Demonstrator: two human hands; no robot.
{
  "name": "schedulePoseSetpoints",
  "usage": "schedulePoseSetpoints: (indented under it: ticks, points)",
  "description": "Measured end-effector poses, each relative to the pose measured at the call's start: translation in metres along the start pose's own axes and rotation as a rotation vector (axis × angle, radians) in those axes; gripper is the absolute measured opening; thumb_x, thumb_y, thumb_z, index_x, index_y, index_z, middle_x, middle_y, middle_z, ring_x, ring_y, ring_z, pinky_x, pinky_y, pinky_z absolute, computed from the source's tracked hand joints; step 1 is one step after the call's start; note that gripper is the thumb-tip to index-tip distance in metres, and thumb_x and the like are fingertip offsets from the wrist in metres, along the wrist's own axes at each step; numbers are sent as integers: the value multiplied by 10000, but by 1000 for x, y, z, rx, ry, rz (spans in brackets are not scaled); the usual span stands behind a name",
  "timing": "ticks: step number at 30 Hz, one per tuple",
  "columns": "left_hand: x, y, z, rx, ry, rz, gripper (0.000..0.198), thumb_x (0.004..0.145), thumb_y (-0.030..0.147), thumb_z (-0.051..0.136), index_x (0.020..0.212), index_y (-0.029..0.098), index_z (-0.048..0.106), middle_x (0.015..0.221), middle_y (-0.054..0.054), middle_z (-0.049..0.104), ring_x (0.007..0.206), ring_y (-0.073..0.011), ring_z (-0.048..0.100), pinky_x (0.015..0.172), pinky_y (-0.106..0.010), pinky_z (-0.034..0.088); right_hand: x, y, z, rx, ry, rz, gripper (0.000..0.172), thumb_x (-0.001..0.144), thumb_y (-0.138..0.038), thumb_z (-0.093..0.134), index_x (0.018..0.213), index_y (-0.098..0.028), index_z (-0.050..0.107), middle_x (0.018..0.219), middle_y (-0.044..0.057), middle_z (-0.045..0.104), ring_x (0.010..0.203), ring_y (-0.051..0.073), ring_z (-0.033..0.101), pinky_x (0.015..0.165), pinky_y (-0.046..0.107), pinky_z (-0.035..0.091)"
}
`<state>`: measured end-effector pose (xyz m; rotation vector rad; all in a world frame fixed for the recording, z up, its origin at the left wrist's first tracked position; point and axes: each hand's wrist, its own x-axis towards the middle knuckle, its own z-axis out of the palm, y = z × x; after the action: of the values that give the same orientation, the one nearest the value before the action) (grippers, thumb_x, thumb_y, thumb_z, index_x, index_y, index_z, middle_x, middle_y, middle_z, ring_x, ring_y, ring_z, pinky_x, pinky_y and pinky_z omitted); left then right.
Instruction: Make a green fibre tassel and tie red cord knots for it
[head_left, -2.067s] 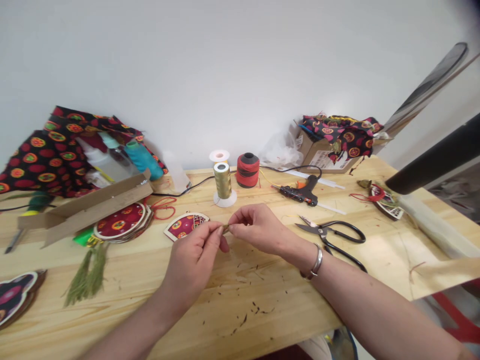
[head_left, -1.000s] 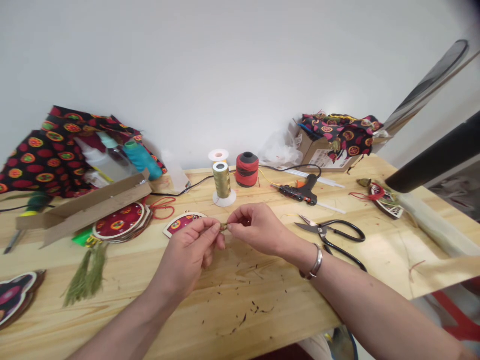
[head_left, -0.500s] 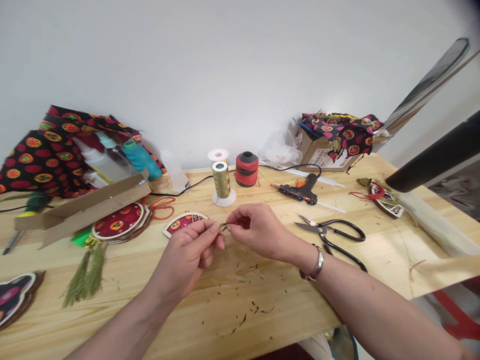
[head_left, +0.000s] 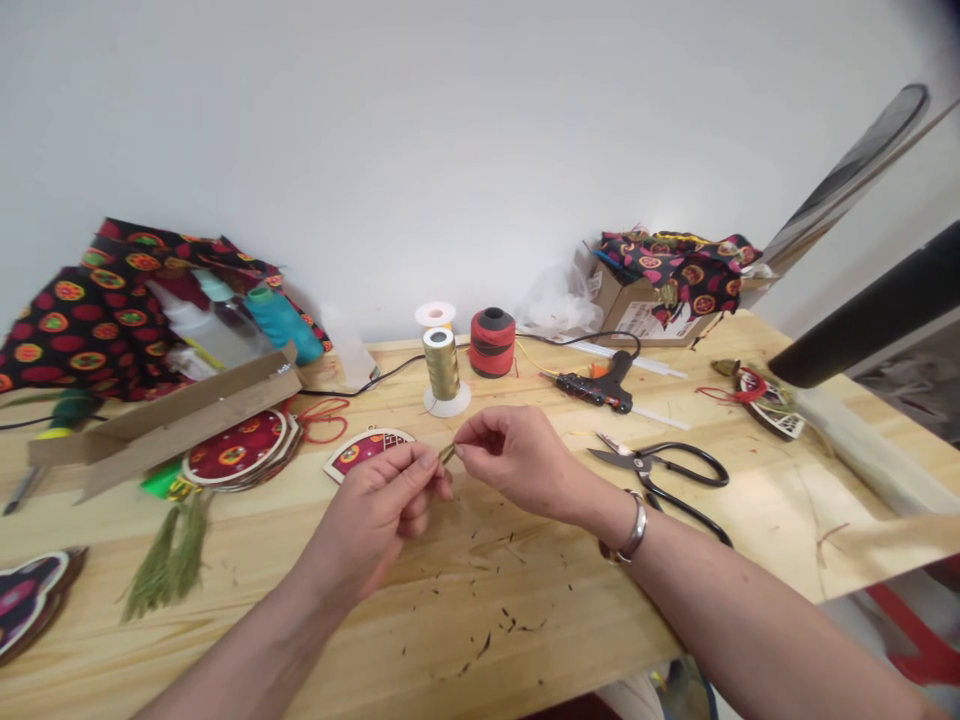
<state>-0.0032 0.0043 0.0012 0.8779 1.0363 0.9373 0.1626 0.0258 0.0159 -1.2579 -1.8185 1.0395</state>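
Over the middle of the wooden table, my left hand and my right hand meet fingertip to fingertip. Both pinch a small olive-green piece of thread or tassel between thumb and forefinger. A silver bangle sits on my right wrist. Just behind the hands lies a fan-shaped wooden ornament with red patterned cloth. A gold thread spool stands upright behind it.
A red and black spool, a black glue gun and black scissors lie at the back and right. On the left are stacked ornaments, a green tassel, a cardboard box and patterned fabric.
The hands have stayed together over the same spot. My left fingers have shifted slightly on the small green piece; the view has dipped a little.
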Motion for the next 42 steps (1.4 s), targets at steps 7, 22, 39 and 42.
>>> schedulePoseSetpoints:
  ticks: [7,22,39,42]
  points:
    - [1,1,1,0,-72,-6,228,811,305,587,656,146,535,588,11,593,405,-18,262,381,-143,185,2,-2,-2,86,-11,34,115,702,-152,540,729,-118,647,614,-9,585,529,55,454,492,168,372]
    - [1,1,-5,48,-89,57,248,775,353,626,645,144,597,571,9,574,394,-18,245,387,-175,177,4,-6,-11,94,-115,41,140,748,-193,545,774,-118,660,638,-8,586,542,63,458,503,180,366]
    - [0,3,-2,-25,-74,51,240,763,328,643,631,135,588,569,27,558,401,-13,232,392,-167,163,-24,36,-89,-1191,-142,37,150,752,-54,505,690,-114,629,792,126,622,777,206,542,636,267,373]
    - [-1,3,-1,-28,-61,52,248,750,330,655,621,132,584,556,26,546,402,-14,237,390,-169,159,-23,40,-86,-1157,-125,28,157,728,-21,499,691,-105,625,777,135,618,799,224,537,667,288,382]
